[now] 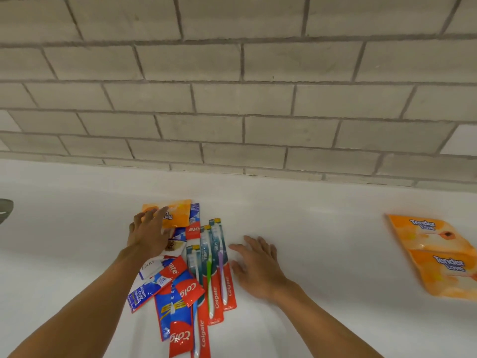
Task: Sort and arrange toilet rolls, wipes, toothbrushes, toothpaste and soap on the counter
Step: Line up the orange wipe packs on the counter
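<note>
A white counter (322,228) runs along a grey tiled wall (232,99). In the middle of the counter lies a messy pile. At the back of the pile, on the side nearest the wall, is a small orange wipes pack (178,214). The left hand (148,237) reaches over the pile, and its fingers lie spread out flat on the left part of that pack. They touch it but are not curled round it. Under the left wrist is a white soap box (149,267). Red and blue toothpaste boxes (178,306) lie crossed over each other from there toward the front edge. On the right side of the pile, three toothbrush packs (216,267) lie side by side, pointing at the wall. The right hand (258,267) rests flat on the bare counter just beside the toothbrush packs, fingers loose and holding nothing. Far off by the right edge lie two more orange wipes packs (433,257), touching each other.
</note>
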Tool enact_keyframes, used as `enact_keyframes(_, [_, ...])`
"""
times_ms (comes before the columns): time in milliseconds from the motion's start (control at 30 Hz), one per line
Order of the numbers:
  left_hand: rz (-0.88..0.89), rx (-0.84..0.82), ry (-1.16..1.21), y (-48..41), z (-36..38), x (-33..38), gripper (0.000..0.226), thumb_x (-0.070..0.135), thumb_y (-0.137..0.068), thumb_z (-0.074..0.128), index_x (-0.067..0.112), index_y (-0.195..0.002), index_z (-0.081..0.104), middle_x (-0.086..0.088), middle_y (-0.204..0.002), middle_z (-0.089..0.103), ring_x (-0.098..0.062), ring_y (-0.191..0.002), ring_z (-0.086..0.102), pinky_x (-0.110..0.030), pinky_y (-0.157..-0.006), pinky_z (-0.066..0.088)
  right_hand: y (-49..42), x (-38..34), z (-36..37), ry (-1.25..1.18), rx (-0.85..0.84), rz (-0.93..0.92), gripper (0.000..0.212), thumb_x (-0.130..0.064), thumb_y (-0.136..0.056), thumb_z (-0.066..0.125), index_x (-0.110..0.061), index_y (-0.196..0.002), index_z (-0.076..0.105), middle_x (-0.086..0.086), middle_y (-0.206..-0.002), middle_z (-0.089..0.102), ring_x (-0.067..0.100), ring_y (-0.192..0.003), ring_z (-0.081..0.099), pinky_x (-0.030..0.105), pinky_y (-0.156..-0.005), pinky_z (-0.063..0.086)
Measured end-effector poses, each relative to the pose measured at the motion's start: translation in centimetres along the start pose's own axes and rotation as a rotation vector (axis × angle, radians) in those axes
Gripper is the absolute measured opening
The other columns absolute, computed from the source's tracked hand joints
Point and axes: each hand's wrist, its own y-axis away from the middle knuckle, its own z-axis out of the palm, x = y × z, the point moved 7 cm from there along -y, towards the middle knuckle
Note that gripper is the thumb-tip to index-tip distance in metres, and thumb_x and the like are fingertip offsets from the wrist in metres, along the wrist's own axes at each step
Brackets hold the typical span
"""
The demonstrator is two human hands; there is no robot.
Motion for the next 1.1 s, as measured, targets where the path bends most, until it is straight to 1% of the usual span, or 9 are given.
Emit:
enact_keyframes(167, [0.040, -0.114, -0.063, -2.3, 0.7, -1.0, 0.075, 0.051, -0.089, 0.054, 0.040, -0.149, 0.010, 0.001, -0.160, 0.007, -0.031, -0.145, -0.002, -0.052, -0.116, 0.012, -1.1, -1.3, 0.8, 0.029, -0.019, -0.003, 0.053, -0.059, -0.096, 0.033, -0.043, -0.145, 0.024, 0.001, -0.160, 0.014, 0.030, -0.148, -0.005, 0.061, -0.116, -0.002])
enact_keyframes(300, [0.009, -0.219, -0.041, -3.7, 0.5, -1.9, 0.091, 0.063, -0.078, 0.061, 0.044, -0.148, 0.006, 0.006, -0.160, 0.001, -0.032, -0.143, -0.001, -0.050, -0.112, 0.017, -1.1, -1.5, 1.3, 0.052, -0.029, -0.001, 0.052, -0.062, -0.095, 0.029, -0.042, -0.144, 0.026, 0.000, -0.161, 0.012, 0.031, -0.148, -0.009, 0.063, -0.115, -0.005])
enact_keyframes(400, [-0.002, -0.257, -0.063, -4.7, 0.4, -2.5, 0.093, 0.063, -0.076, 0.064, 0.045, -0.148, 0.007, 0.008, -0.159, 0.007, -0.031, -0.139, 0.008, -0.046, -0.106, 0.022, -1.0, -1.4, 1.3, 0.043, -0.042, 0.001, 0.053, -0.063, -0.095, 0.027, -0.043, -0.145, 0.024, -0.001, -0.162, 0.009, 0.030, -0.148, -0.011, 0.062, -0.115, -0.008])
enact_keyframes(533, [0.001, -0.227, -0.098, -5.4, 0.1, -2.2, 0.092, 0.063, -0.073, 0.067, 0.042, -0.147, 0.017, 0.004, -0.152, 0.027, -0.029, -0.129, 0.019, -0.041, -0.096, 0.025, -1.1, -1.4, 1.0, 0.044, -0.046, 0.008, 0.051, -0.061, -0.096, 0.028, -0.044, -0.144, 0.025, -0.002, -0.161, 0.010, 0.029, -0.148, -0.010, 0.061, -0.115, -0.007])
enact_keyframes(633, [-0.003, -0.202, -0.124, -5.4, -0.3, -2.0, 0.097, 0.068, -0.068, 0.068, 0.037, -0.147, 0.021, 0.001, -0.146, 0.034, -0.028, -0.124, 0.024, -0.040, -0.092, 0.027, -1.2, -1.4, 1.1, 0.046, -0.038, 0.010, 0.050, -0.061, -0.096, 0.028, -0.044, -0.143, 0.026, -0.002, -0.161, 0.012, 0.030, -0.148, -0.008, 0.061, -0.115, -0.007])
enact_keyframes(767, [-0.060, -0.212, -0.119, -4.6, -0.2, -2.4, 0.100, 0.073, -0.060, 0.070, 0.029, -0.142, 0.034, -0.003, -0.136, 0.039, -0.028, -0.121, 0.027, -0.038, -0.089, 0.029, -1.1, -1.4, 1.2, 0.043, -0.036, 0.001, 0.050, -0.060, -0.096, 0.029, -0.044, -0.143, 0.026, -0.002, -0.161, 0.012, 0.029, -0.148, -0.009, 0.061, -0.115, -0.006])
enact_keyframes(867, [-0.077, -0.189, -0.129, -4.2, -0.3, -2.5, 0.101, 0.076, -0.058, 0.068, 0.027, -0.140, 0.037, -0.003, -0.132, 0.042, -0.028, -0.120, 0.029, -0.039, -0.089, 0.030, -1.0, -1.4, 1.0, 0.025, -0.038, -0.005, 0.049, -0.059, -0.097, 0.030, -0.043, -0.143, 0.027, -0.002, -0.161, 0.012, 0.029, -0.148, -0.009, 0.061, -0.115, -0.006])
enact_keyframes(967, [-0.064, -0.160, -0.102, -3.8, -0.4, -2.4, 0.095, 0.075, -0.059, 0.068, 0.027, -0.136, 0.039, -0.001, -0.128, 0.045, -0.026, -0.118, 0.030, -0.039, -0.089, 0.030, -1.0, -1.3, 0.8, -0.006, -0.040, -0.003, 0.048, -0.059, -0.097, 0.032, -0.043, -0.142, 0.029, -0.003, -0.160, 0.013, 0.028, -0.149, -0.008, 0.060, -0.116, -0.006])
enact_keyframes(1100, [-0.046, -0.132, 0.021, -2.8, -1.0, -1.6, 0.085, 0.070, -0.059, 0.070, 0.028, -0.129, 0.043, 0.003, -0.110, 0.049, -0.024, -0.118, 0.031, -0.040, -0.091, 0.028, -1.4, -1.0, 0.9, -0.032, -0.034, -0.007, 0.051, -0.060, -0.095, 0.035, -0.042, -0.142, 0.029, -0.004, -0.159, 0.018, 0.027, -0.149, -0.003, 0.060, -0.117, -0.003])
